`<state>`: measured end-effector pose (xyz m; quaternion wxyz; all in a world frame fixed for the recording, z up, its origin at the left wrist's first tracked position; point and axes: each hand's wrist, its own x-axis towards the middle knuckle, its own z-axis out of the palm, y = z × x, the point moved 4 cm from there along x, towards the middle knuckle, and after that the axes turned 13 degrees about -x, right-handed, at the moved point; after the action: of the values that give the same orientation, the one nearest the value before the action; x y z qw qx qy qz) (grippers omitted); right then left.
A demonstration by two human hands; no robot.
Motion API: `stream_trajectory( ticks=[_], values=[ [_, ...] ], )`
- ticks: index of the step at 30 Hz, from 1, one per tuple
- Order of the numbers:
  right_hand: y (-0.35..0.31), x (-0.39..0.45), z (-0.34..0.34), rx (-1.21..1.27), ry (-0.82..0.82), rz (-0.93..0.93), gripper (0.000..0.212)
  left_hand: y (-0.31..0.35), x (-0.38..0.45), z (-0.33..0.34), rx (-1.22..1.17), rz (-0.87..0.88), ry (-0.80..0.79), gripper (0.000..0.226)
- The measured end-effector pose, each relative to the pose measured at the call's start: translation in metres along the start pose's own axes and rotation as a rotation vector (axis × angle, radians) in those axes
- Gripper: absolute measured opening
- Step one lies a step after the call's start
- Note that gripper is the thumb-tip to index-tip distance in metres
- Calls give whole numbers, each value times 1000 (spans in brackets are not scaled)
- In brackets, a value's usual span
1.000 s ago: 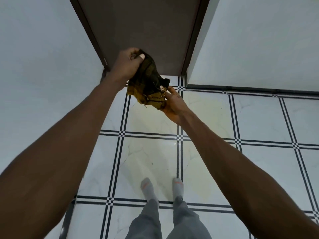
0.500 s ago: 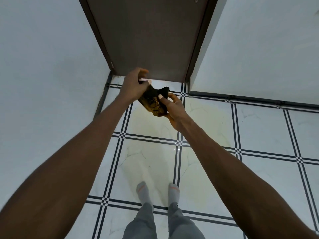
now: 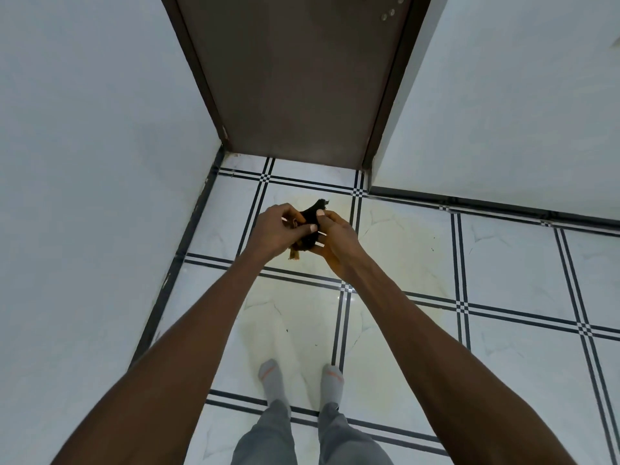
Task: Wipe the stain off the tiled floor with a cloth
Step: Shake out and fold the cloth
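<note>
A dark brown and yellow cloth (image 3: 310, 214) is bunched between both hands, held out in front of me above the floor. My left hand (image 3: 276, 231) grips its left side with curled fingers and the thumb across the front. My right hand (image 3: 337, 239) holds its right side, thumb pressed on the cloth. Most of the cloth is hidden by the fingers. A pale yellowish stain (image 3: 396, 250) spreads over several white floor tiles (image 3: 510, 270) below the hands and toward my feet.
A closed dark brown door (image 3: 295, 78) stands straight ahead. White walls rise on the left (image 3: 94, 162) and at the right (image 3: 520, 105). My feet in grey socks (image 3: 302, 380) stand on the tiles near the stain's near edge.
Both hands have come lower and closer together, squeezing the cloth into a smaller bundle. The view has tilted up, showing more of the door and floor.
</note>
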<state>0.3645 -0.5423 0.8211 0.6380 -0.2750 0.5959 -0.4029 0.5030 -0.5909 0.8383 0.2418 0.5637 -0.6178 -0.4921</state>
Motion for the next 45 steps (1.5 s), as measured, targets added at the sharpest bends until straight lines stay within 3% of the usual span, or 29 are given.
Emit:
stream_trajectory(
  ticks=[5,10,17,25,31,38,41,45],
  values=[
    [2,-4,-5,74,-14,-14,28,12,-4,13,34,98,63,28],
    [7,-5,-20,133,30,12,29,13,-2,17,-78,14,-5,27],
    [19,-18,-41,251,-28,25,21,13,4,23,-269,-122,-93,21],
    [18,-14,-53,276,-19,33,23,21,12,35,-166,-111,-83,21],
    [10,-15,-53,319,7,-1,20,37,12,37,72,118,19,23],
    [3,-16,-48,288,-3,-61,21,43,9,38,220,177,-43,25],
    [6,-17,-45,234,31,-100,27,45,5,38,193,184,19,21],
    [7,-19,-47,256,87,-76,16,42,2,36,13,120,115,20]
  ],
)
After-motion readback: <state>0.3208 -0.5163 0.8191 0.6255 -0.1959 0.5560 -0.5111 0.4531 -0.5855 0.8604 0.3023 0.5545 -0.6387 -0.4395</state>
